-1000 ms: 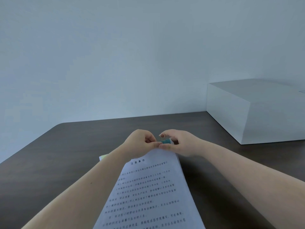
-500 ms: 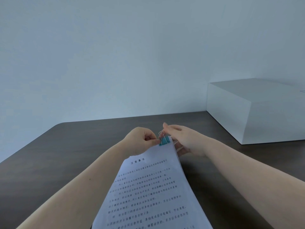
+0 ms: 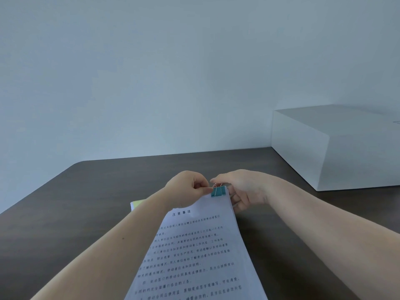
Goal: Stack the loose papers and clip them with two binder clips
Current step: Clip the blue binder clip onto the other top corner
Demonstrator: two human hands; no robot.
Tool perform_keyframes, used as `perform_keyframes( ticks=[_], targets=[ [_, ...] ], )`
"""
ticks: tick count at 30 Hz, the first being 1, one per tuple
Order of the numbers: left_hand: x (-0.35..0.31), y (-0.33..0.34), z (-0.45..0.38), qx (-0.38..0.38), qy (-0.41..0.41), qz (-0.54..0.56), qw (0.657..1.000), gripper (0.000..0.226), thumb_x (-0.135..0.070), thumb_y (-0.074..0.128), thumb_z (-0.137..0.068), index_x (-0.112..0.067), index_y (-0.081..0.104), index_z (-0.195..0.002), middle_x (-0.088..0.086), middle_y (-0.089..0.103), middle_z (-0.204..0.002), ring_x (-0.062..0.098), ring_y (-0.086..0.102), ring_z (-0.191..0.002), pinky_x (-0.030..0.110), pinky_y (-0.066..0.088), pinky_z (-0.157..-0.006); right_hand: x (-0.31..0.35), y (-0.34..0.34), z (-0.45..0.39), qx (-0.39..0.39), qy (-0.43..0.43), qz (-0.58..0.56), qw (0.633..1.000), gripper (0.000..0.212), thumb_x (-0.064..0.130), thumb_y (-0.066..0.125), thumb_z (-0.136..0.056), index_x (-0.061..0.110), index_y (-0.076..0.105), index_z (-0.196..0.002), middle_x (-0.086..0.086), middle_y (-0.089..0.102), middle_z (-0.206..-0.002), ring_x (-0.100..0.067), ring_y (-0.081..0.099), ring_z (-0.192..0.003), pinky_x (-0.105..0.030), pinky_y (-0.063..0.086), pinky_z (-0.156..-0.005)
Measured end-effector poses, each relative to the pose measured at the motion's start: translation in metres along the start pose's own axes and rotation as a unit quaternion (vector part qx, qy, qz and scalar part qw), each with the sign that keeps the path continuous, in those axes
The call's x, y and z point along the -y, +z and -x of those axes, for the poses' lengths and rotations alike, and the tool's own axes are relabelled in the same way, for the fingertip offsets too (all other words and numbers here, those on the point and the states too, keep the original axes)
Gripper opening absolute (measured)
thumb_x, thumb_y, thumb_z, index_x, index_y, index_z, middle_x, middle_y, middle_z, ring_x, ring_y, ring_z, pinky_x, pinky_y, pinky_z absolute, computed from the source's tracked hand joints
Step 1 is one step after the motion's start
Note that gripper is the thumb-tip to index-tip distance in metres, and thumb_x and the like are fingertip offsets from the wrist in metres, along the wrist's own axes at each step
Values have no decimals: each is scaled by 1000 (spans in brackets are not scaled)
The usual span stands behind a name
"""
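Note:
A stack of white printed papers [image 3: 194,252] is held tilted up off the dark table, its far edge raised. A teal binder clip [image 3: 218,191] sits clamped on the far edge near the right corner, one silver wire handle showing. My left hand [image 3: 186,189] pinches the far edge of the stack just left of the clip. My right hand [image 3: 242,189] is curled around the right corner, thumb tip touching the clip's wire handle, fingers under the stack. No second clip shows.
A large white box [image 3: 337,148] stands on the table [image 3: 65,213] at the right rear. A pale yellow-green item [image 3: 137,204] peeks out from behind my left forearm. A plain wall rises behind the table's far edge.
The clip went from being squeezed between my fingers to sitting clamped on the stack's far edge. My right hand opened off the clip body and shifted to the corner.

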State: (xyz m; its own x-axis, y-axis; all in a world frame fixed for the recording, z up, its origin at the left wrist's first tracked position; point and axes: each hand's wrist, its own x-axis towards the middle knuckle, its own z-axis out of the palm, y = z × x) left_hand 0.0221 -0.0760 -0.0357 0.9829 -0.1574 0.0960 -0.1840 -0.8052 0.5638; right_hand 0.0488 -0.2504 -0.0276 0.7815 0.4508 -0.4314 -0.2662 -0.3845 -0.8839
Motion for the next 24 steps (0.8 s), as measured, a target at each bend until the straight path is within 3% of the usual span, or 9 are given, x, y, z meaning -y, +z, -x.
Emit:
perform_keyframes(
  ticks=[2,5,9,15,19,24],
  targets=[
    [2,-1,1,-4,-4,8,1000,19,-29,62,-90,-12,69,-84,-5,49,-62,13,40,-56,25,38,-59,-2,-2,1,38,-28,37,998,19,16,65,-90,11,62,-108,-10,73,-105,-24,71,-97,-37,58,-86],
    [5,-5,1,-13,-11,35,999,18,-25,61,-91,-11,69,-84,0,51,-67,13,39,-56,22,36,-55,-10,-2,-1,38,-59,65,995,28,-5,65,-85,10,60,-108,-9,70,-111,-24,66,-109,-39,54,-95],
    [3,-5,3,5,-11,19,1000,16,-26,62,-90,-16,68,-80,-4,48,-62,11,38,-54,21,36,-54,-15,-2,-6,14,-48,95,994,33,-2,71,-82,5,63,-113,-13,72,-113,-25,70,-105,-43,56,-94],
    [0,-7,1,-1,-18,10,1000,18,-29,63,-90,-14,70,-83,-6,46,-59,9,38,-52,18,35,-52,-19,1,-1,20,-27,73,997,28,11,72,-84,19,63,-109,-9,74,-111,-23,72,-100,-36,62,-75],
    [-3,-6,1,-8,-15,5,1000,20,-28,63,-89,-10,71,-86,-7,45,-58,8,38,-52,17,33,-51,-18,3,-1,10,-30,61,998,26,8,70,-85,20,62,-106,-8,72,-108,-24,71,-100,-40,60,-79],
    [-7,-9,3,-14,-19,7,1000,22,-32,62,-90,-11,70,-87,-7,48,-60,10,41,-55,19,36,-54,-19,3,3,5,-50,30,998,34,6,66,-87,17,58,-118,-9,71,-110,-24,71,-98,-41,61,-77]
  ],
)
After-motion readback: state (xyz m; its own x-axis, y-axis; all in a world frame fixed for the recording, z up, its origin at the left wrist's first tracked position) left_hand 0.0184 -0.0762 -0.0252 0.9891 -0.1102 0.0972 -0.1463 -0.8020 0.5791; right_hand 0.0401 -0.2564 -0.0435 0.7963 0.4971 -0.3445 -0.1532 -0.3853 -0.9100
